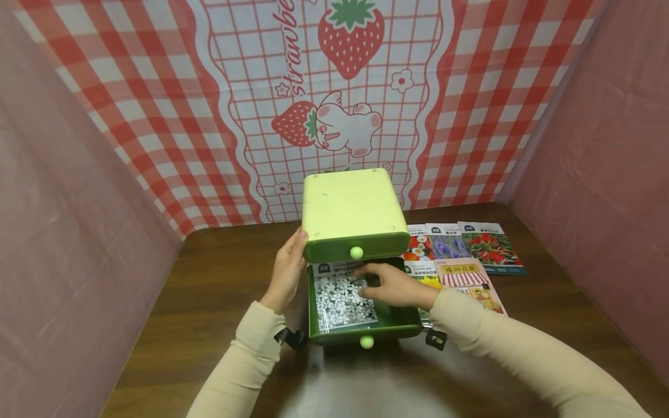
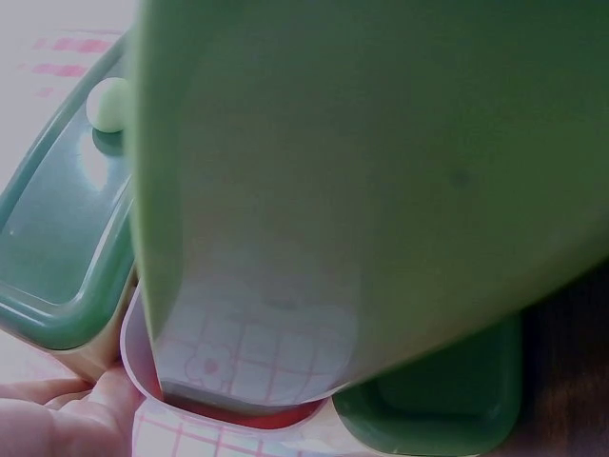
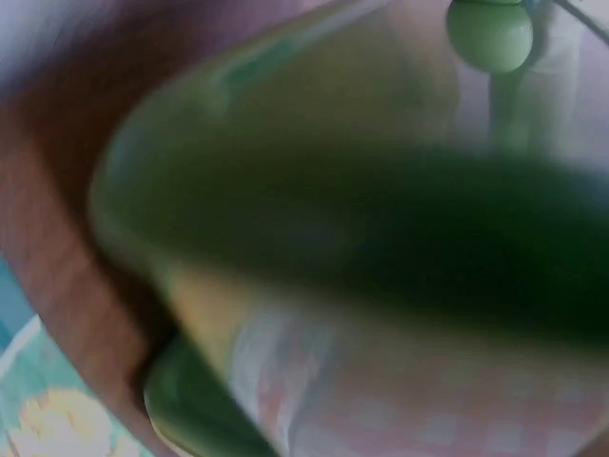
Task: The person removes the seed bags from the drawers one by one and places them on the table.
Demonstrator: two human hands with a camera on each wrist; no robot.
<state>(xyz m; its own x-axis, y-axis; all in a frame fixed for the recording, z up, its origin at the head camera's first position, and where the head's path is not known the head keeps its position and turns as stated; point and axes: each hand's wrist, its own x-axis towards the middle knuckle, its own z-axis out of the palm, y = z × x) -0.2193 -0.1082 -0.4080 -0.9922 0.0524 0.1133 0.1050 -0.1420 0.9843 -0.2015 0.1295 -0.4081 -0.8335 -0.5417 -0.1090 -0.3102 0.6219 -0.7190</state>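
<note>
A small cabinet (image 1: 350, 203) with a pale yellow-green top stands at the back of the table. Its upper drawer (image 1: 329, 250) is closed, and its lower green drawer (image 1: 402, 331) is pulled out. Inside the lower drawer lies a packet (image 1: 342, 302) printed with white flowers. My left hand (image 1: 284, 273) rests along the cabinet's left side; its fingers (image 2: 109, 400) also show at the lower left of the left wrist view. Over the open drawer, my right hand (image 1: 394, 285) has its thumb and forefinger apart at the packet's right part.
Several printed flower packets lie right of the cabinet, among them a red-flower packet (image 1: 488, 247), a purple-flower packet (image 1: 448, 244) and a pink packet (image 1: 470, 284). A strawberry-print cloth (image 1: 240, 116) hangs behind the brown table (image 1: 209, 290). Pink cloth walls (image 1: 590, 174) flank both sides.
</note>
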